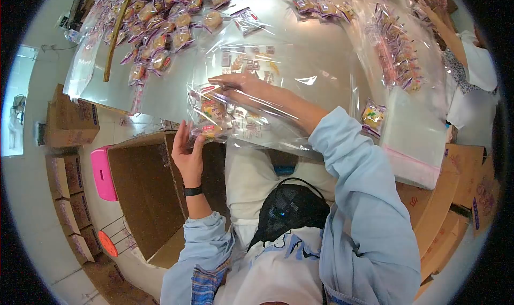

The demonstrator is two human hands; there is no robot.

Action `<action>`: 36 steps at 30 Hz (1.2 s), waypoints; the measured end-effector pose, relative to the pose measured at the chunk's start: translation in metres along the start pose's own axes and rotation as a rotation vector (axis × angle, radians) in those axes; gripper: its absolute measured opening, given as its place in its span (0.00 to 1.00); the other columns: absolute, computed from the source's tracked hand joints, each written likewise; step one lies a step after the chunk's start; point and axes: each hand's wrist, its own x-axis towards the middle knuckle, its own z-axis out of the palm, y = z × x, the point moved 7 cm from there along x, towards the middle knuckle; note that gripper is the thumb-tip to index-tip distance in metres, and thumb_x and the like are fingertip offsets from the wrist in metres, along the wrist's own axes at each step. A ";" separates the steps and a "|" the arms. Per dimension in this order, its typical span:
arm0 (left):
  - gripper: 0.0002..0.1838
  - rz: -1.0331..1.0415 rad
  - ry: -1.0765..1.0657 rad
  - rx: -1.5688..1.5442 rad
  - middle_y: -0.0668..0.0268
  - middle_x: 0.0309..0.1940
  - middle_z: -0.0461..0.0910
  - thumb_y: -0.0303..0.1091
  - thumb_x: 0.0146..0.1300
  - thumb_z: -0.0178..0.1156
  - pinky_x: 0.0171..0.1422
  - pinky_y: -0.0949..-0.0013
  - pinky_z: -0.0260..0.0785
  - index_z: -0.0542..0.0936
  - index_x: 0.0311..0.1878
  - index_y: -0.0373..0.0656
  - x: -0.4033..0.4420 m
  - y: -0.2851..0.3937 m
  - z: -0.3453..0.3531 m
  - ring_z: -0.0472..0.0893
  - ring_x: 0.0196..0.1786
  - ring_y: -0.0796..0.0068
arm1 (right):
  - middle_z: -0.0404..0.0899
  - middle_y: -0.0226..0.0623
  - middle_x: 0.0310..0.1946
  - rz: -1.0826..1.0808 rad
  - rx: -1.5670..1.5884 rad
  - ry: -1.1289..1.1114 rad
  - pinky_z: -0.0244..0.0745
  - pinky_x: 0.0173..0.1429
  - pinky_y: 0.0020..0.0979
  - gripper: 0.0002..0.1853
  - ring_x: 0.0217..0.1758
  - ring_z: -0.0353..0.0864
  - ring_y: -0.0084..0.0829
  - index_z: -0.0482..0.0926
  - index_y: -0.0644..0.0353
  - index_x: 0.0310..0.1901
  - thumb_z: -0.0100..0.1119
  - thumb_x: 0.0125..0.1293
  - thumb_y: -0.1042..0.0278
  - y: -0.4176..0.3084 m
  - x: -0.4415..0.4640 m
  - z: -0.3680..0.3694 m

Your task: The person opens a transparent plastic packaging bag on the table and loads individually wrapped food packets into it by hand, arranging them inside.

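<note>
Pkgs in clear bag, btwn L hand & R hand.

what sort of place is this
Probably a food-packing workroom: many individually wrapped snacks lie on the table, a stack of clear plastic bags sits near its edge, and cardboard boxes stand around it.

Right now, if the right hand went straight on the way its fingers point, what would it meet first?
The right hand would probably meet the clear bag first, beside the wrapped snacks, though depth through plastic is unclear.
</note>
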 end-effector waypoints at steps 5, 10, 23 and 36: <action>0.41 0.018 -0.145 0.051 0.51 0.75 0.67 0.27 0.63 0.72 0.77 0.60 0.62 0.64 0.77 0.35 0.012 0.010 0.011 0.70 0.74 0.62 | 0.80 0.50 0.57 -0.082 -0.121 0.089 0.74 0.65 0.47 0.21 0.62 0.80 0.49 0.75 0.58 0.61 0.59 0.68 0.64 -0.002 0.007 0.001; 0.54 0.077 -0.357 -0.009 0.52 0.81 0.54 0.28 0.56 0.77 0.79 0.51 0.60 0.53 0.82 0.42 0.042 0.028 0.013 0.62 0.79 0.53 | 0.77 0.46 0.53 -0.285 -0.256 0.133 0.76 0.58 0.43 0.30 0.52 0.79 0.46 0.74 0.58 0.62 0.70 0.59 0.58 0.001 0.004 -0.015; 0.55 0.026 -0.510 -0.073 0.52 0.82 0.53 0.24 0.54 0.75 0.83 0.56 0.52 0.53 0.82 0.38 0.054 0.024 0.018 0.57 0.82 0.60 | 0.81 0.44 0.49 -0.130 -0.189 0.171 0.76 0.60 0.42 0.20 0.57 0.81 0.45 0.85 0.51 0.48 0.77 0.52 0.64 -0.019 -0.025 0.006; 0.52 0.013 -0.487 -0.175 0.53 0.79 0.59 0.26 0.55 0.77 0.83 0.58 0.52 0.57 0.80 0.35 0.058 0.008 0.014 0.61 0.80 0.61 | 0.70 0.42 0.67 -0.011 0.246 0.167 0.71 0.71 0.38 0.40 0.68 0.73 0.39 0.67 0.56 0.66 0.77 0.51 0.75 -0.001 -0.015 0.001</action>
